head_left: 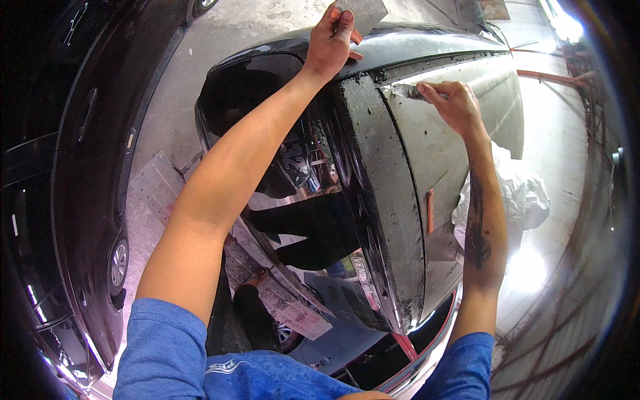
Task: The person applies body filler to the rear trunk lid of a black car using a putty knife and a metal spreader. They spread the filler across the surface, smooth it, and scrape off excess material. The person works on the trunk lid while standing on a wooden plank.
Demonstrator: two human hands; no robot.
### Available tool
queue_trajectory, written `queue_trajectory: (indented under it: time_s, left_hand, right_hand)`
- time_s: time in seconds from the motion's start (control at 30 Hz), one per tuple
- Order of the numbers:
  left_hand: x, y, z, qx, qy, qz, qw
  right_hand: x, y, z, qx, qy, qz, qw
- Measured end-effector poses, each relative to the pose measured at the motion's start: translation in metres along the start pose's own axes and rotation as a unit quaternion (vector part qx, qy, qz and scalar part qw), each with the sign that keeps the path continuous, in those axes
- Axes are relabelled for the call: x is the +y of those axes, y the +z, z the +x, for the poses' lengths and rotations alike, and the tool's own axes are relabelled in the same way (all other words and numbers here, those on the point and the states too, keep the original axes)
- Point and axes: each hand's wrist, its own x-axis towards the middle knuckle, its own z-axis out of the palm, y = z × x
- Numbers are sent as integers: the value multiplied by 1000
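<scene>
My left hand [328,43] is raised over the far side of a black vehicle, its fingers closed on a flat, thin grey plate [365,15]. On the right, my right hand [457,107] pinches a small putty knife [405,91], the blade pointing left. That blade lies at or just over the far part of the pale grey roof panel [427,143], close to the seam with a dark grey strip [383,167]. Dark crumbs and specks dot the strip and seam. A flat orange-red stick [430,210] lies on the panel nearer to me.
My feet are on a perforated metal plank [300,313] beside the vehicle's glossy black side. Crumpled white plastic [510,190] sits at the roof's right, partly behind my right forearm. Another black car [87,180] stands at the left, across a strip of concrete floor [193,70].
</scene>
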Motion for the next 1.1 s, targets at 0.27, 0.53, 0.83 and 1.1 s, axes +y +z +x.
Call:
queue_trajectory:
  time_s: [0.27,0.53,0.83,1.1]
  left_hand:
    - [2,2,-1,2,-7,-29,1000]
    - [-1,2,2,-2,58,-18,998]
    - [1,4,0,-13,9,-41,999]
    - [9,3,-3,-14,18,-10,1000]
  right_hand:
    - [-7,9,16,50,-96,-86,990]
    - [-1,3,24,37,-108,-95,989]
    - [0,7,28,39,-166,-67,983]
    - [0,2,31,16,-154,-60,986]
